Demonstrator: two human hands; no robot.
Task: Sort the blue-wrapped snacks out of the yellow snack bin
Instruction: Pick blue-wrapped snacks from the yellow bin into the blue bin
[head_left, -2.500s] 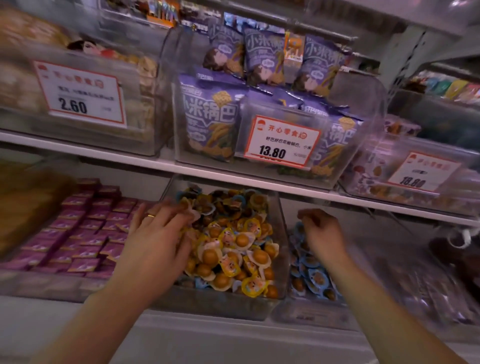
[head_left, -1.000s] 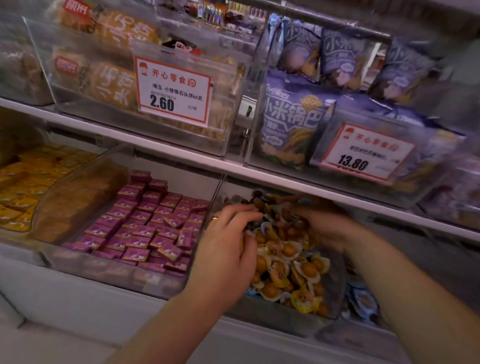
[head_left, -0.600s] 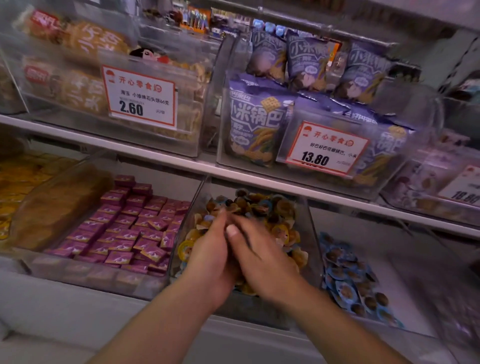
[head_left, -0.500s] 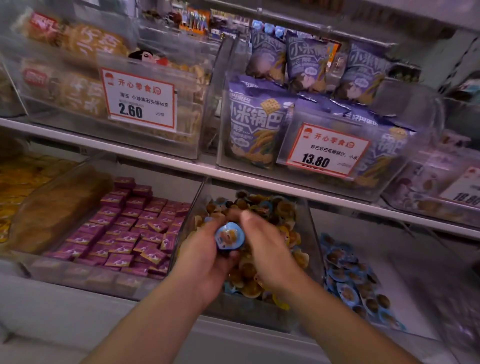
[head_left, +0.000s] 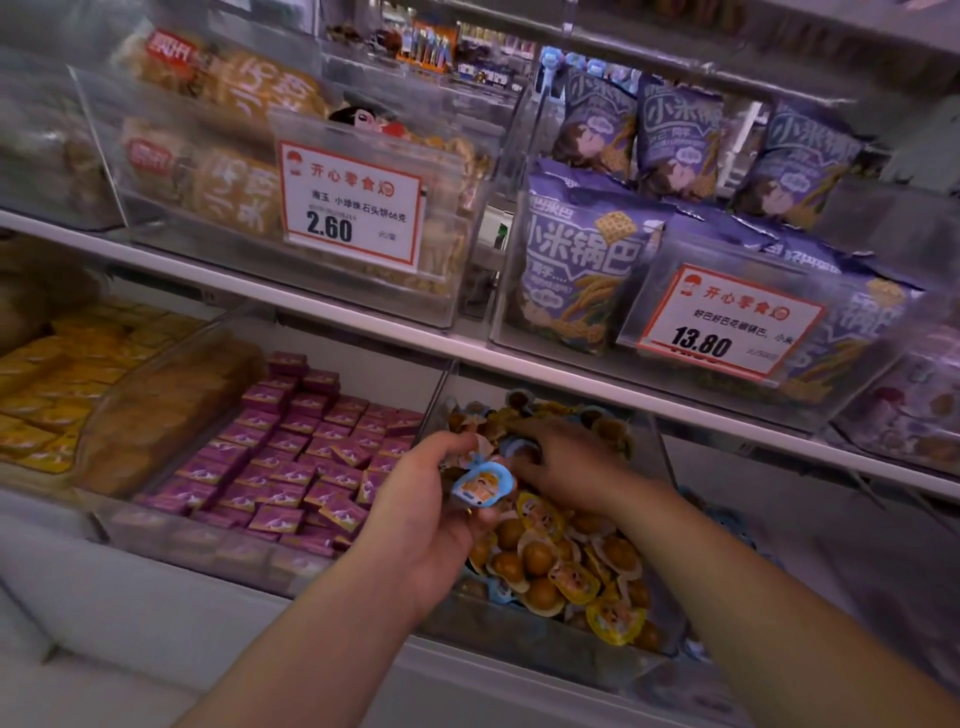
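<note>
Head view: your left hand (head_left: 415, 525) pinches blue-wrapped snack (head_left: 483, 484) just above yellow snack bin (head_left: 545, 636). Right hand (head_left: 563, 462) curls into pile at another blue one (head_left: 519, 448); grip unclear. Bin mostly yellow-wrapped snacks (head_left: 571, 564), some blue left. Purple packets (head_left: 301, 467) fill left bin; shelf (head_left: 322, 306) above.

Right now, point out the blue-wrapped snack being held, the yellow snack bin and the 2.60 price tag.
blue-wrapped snack (head_left: 483, 484): head view, middle of its blue lid.
yellow snack bin (head_left: 540, 642): head view, clear front wall.
2.60 price tag (head_left: 353, 205): head view, centre of the card.
</note>
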